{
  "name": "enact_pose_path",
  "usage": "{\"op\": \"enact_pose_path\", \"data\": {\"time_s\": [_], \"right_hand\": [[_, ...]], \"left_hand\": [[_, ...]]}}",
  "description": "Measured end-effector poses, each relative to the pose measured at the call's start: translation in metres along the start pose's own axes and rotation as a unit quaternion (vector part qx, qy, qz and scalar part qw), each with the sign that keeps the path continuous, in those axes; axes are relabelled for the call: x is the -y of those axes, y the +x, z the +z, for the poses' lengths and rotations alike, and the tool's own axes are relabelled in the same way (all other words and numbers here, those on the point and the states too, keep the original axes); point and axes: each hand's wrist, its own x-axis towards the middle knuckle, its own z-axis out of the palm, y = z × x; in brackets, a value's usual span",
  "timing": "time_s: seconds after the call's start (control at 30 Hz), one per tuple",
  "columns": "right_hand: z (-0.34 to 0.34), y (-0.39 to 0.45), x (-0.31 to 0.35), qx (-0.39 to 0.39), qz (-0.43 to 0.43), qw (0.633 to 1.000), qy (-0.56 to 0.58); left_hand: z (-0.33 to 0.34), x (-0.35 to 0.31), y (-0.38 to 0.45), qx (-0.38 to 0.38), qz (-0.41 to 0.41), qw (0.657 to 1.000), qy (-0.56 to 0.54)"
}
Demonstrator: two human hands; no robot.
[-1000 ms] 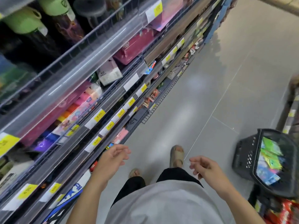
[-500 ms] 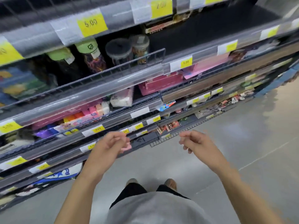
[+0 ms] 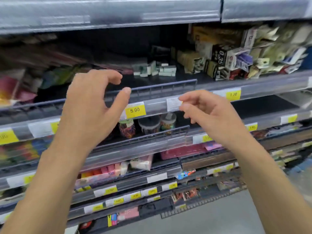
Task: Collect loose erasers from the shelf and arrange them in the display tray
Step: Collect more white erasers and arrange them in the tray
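Several small white and green erasers [image 3: 154, 69] lie loose on the dark upper shelf [image 3: 168, 80], behind a low blue wire rail [image 3: 162, 86]. My left hand [image 3: 94, 105] is raised in front of that rail, left of the erasers, its fingers and thumb spread and holding nothing. My right hand [image 3: 209, 112] hangs lower, in front of the shelf's price strip, with fingers loosely curled and empty. To the right, a heap of small boxed and packeted stationery [image 3: 236, 54] fills the same shelf. No display tray can be made out.
Yellow price tags [image 3: 135, 110] run along the clear shelf edges. Three jars [image 3: 148, 124] stand one shelf down. Pink and orange packs [image 3: 104, 171] lie lower still. Grey floor [image 3: 219, 220] shows at the bottom right.
The view has swung up from the floor and lower shelves to the upper shelf. Both hands have risen with it, and the left hand's fingers have spread.
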Motion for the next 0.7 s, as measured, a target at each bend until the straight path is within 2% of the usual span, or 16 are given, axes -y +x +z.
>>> {"op": "enact_pose_path", "data": {"time_s": [0.07, 0.17, 0.3, 0.47, 0.53, 0.7], "right_hand": [[-0.005, 0.033, 0.016, -0.022, -0.052, 0.998, -0.035], [-0.007, 0.090, 0.020, -0.037, -0.077, 0.984, -0.154], [-0.010, 0.159, 0.007, 0.048, 0.000, 0.949, -0.312], [-0.001, 0.205, -0.001, 0.153, 0.050, 0.876, -0.454], [0.001, 0.211, -0.004, 0.165, 0.060, 0.862, -0.476], [-0.001, 0.219, -0.006, 0.160, 0.065, 0.870, -0.462]], "left_hand": [[0.005, 0.009, 0.015, 0.051, 0.006, 0.995, 0.086], [0.015, 0.017, 0.021, 0.114, -0.005, 0.986, 0.125], [0.023, 0.026, 0.018, 0.100, 0.041, 0.981, 0.163], [0.027, 0.031, 0.018, 0.088, 0.058, 0.979, 0.177], [0.027, 0.031, 0.019, 0.083, 0.057, 0.979, 0.176], [0.028, 0.032, 0.020, 0.084, 0.046, 0.982, 0.165]]}}
